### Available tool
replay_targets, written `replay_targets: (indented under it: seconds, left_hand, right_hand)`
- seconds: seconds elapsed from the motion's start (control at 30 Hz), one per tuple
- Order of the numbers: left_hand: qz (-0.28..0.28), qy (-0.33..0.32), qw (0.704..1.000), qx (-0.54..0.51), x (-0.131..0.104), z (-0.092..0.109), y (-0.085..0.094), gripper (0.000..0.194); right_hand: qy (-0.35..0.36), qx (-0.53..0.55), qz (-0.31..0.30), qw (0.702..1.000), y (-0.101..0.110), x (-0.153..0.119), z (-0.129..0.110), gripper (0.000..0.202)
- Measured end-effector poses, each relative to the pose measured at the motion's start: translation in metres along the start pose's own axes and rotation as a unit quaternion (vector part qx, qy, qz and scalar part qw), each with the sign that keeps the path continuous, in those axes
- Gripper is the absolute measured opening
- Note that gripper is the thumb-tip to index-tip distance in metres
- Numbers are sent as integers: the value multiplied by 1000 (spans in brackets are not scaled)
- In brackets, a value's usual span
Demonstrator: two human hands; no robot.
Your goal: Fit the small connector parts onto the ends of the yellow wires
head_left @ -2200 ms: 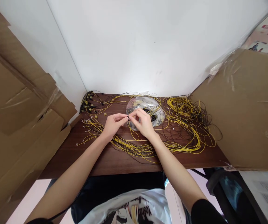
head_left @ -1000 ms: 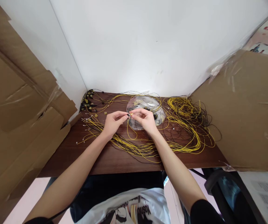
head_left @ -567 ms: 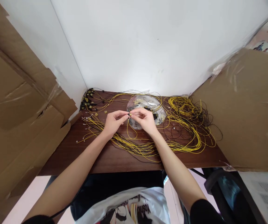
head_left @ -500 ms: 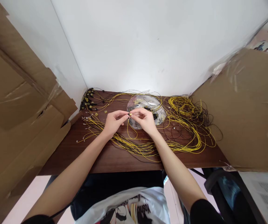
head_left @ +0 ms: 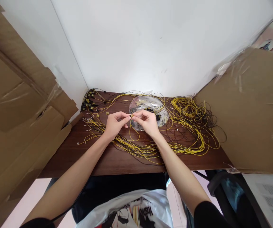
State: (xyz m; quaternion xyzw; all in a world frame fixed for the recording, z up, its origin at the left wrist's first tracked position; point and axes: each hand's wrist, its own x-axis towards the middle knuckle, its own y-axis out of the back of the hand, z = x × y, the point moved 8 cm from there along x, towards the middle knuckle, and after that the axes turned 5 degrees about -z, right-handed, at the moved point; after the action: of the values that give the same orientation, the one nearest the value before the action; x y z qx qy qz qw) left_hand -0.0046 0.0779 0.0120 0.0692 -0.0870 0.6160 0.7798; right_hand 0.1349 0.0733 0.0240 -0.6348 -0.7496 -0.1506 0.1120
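Note:
My left hand (head_left: 114, 124) and my right hand (head_left: 147, 122) meet above the middle of the table, fingertips almost touching. Between thumb and forefinger, the left pinches a small black connector piece (head_left: 130, 117). The right pinches a tiny yellow connector piece (head_left: 132, 116) against it; whether the two are joined is too small to tell. A yellow wire (head_left: 139, 135) hangs in a loop below the fingertips. Behind my hands lies a clear plastic bag (head_left: 140, 100) with black and yellow parts. Nearer me, a bundle of yellow and black wires (head_left: 136, 151) runs under my forearms.
Black and yellow connectors (head_left: 89, 100) are heaped at the table's back left corner, with loose yellow pieces (head_left: 107, 113) beside them. Tangled wire (head_left: 186, 107) covers the right side. Cardboard (head_left: 252, 110) stands on the right, more cardboard (head_left: 20, 104) on the left, a white wall (head_left: 136, 47) behind.
The yellow piece between my fingertips shows less than before and looks closer to the black one. My hands have otherwise barely moved; the whole view has shifted slightly.

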Motion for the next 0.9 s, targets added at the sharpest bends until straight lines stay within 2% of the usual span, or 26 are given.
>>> replay_targets:
  seconds: [0.43,0.57,0.73,0.9]
  left_hand:
    - [-23,-22,997,63,-2,2,-4,21]
    - [-13,-24,998,61,-3,4,-5,19]
    - [10,-37,996,79,-5,5,-5,16]
    - [7,-37,997,73,-5,5,-6,15]
  right_hand:
    - [36,-79,-20,996,1,-1,-10,16]
    - [27,-33,-18,999,0,-1,-7,16]
    - [-18,23,-3,1000,-2,-1,-1,21]
    - [-45,46,4,998,-1,-1,6,24]
